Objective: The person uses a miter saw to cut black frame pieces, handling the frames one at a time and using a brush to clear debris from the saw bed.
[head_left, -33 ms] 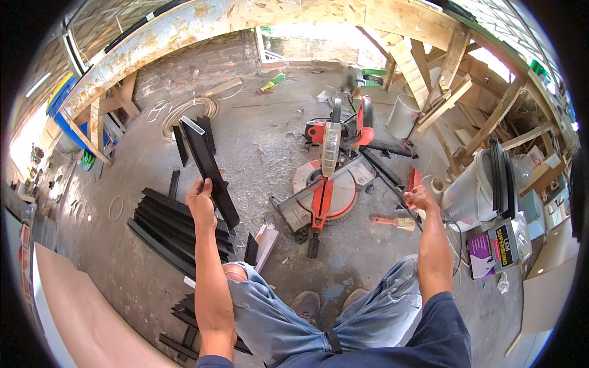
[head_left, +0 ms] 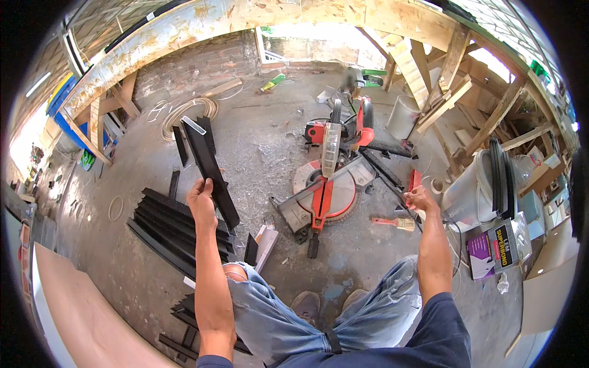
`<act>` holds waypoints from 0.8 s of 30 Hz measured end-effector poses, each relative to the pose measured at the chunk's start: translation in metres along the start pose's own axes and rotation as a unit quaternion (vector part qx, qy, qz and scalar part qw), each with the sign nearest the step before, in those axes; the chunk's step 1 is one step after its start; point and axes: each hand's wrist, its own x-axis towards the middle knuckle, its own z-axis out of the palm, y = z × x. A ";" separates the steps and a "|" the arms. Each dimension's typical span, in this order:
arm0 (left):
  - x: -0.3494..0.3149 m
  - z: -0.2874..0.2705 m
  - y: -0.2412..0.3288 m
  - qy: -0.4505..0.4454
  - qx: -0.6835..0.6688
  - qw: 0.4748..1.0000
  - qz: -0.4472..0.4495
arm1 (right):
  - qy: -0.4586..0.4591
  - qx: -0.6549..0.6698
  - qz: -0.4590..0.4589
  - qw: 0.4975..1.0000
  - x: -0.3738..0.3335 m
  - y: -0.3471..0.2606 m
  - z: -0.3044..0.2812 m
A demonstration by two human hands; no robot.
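My left hand (head_left: 202,202) is closed around a long black rectangular metal profile (head_left: 207,162). It tilts away from me, and its bare silvery cut end points to the far left. Below that hand, a stack of black profiles (head_left: 169,224) lies on the floor. My right hand (head_left: 419,200) is pinched at the lower end of a flat red piece (head_left: 415,178) whose kind I cannot make out. Close to it, a paintbrush (head_left: 394,223) with a red handle rests on the floor. Between my hands stands a red and grey miter saw (head_left: 323,190), its head raised.
A white bucket (head_left: 469,193) stands at the right, beside a purple and black box (head_left: 483,254). Coiled hose (head_left: 190,118) lies at the far left. Short offcuts (head_left: 265,245) are near my left knee. A wooden frame (head_left: 294,13) spans the back.
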 end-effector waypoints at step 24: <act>0.000 0.006 0.005 0.028 -0.030 0.999 -0.035 | 0.007 0.045 -0.003 0.999 -0.006 0.004 -0.003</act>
